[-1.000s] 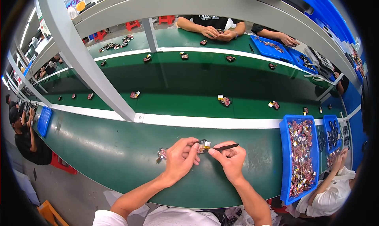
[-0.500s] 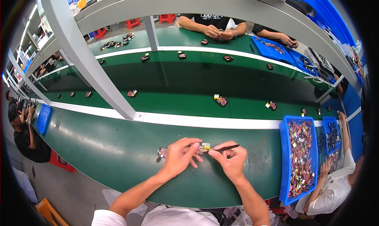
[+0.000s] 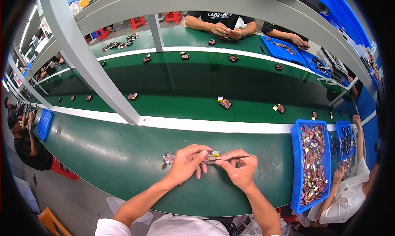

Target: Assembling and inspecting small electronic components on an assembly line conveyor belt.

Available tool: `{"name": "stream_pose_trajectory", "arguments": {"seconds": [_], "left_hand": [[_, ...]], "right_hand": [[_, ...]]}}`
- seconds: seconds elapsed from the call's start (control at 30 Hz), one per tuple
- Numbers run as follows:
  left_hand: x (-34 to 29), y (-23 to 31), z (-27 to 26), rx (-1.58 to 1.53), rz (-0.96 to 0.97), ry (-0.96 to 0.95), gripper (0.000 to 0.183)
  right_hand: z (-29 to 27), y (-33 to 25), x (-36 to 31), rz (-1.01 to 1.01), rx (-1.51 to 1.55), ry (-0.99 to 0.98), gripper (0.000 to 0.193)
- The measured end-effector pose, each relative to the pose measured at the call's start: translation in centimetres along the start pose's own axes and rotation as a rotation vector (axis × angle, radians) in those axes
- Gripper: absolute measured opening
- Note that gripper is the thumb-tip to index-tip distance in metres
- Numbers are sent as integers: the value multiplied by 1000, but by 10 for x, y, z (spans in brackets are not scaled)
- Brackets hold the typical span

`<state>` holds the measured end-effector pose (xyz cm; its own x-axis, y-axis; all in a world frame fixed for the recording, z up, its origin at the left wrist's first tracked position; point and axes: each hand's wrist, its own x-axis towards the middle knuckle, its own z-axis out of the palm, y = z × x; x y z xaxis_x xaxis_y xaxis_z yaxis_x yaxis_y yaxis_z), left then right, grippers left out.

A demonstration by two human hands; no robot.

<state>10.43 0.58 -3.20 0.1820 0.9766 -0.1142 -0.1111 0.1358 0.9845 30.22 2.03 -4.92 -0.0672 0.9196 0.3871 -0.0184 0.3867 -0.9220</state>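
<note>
My left hand [image 3: 186, 165] is closed on a small electronic assembly [image 3: 214, 154], a clear and dark casing with reddish parts and a yellow-and-white block. Pinched in my right hand [image 3: 240, 170] is a thin black pointed tool [image 3: 238, 157], its tip at the assembly; whether it is tweezers or a pick I cannot tell. A similar assembly [image 3: 168, 158] lies on the green tabletop [image 3: 123, 153], just left of my left hand and partly behind it.
A blue tray [image 3: 294, 170] heaped with reddish parts stands at the right, beside a smaller blue tray [image 3: 338, 142]. Beyond a white rail [image 3: 214, 127], a green belt [image 3: 177, 110] carries spaced assemblies. A grey post [image 3: 94, 67] rises at left. Co-workers sit across and at both sides.
The assemblies on the belts have shifted left. My right hand has moved slightly left, and the black tool lies flatter against the assembly. My left hand keeps its grip.
</note>
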Motion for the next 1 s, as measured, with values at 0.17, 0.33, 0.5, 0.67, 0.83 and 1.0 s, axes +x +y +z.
{"name": "stream_pose_trajectory", "arguments": {"seconds": [0.17,0.33,0.5,0.67,0.83,1.0], "left_hand": [[-3,6,1,60,26,6,22],[-4,7,-1,135,39,4,22],[-4,9,1,115,45,13,23],[-4,10,1,114,41,12,23],[-5,12,-3,141,30,13,21],[-5,11,-1,154,23,-7,20]], "right_hand": [[0,2,-1,2,27,-21,14],[-1,0,0,-10,33,-44,13],[-2,0,0,-1,5,-66,16],[-2,0,1,-16,11,-74,15],[-3,-2,3,-17,0,-114,14],[-6,0,3,24,26,-131,13]]}}
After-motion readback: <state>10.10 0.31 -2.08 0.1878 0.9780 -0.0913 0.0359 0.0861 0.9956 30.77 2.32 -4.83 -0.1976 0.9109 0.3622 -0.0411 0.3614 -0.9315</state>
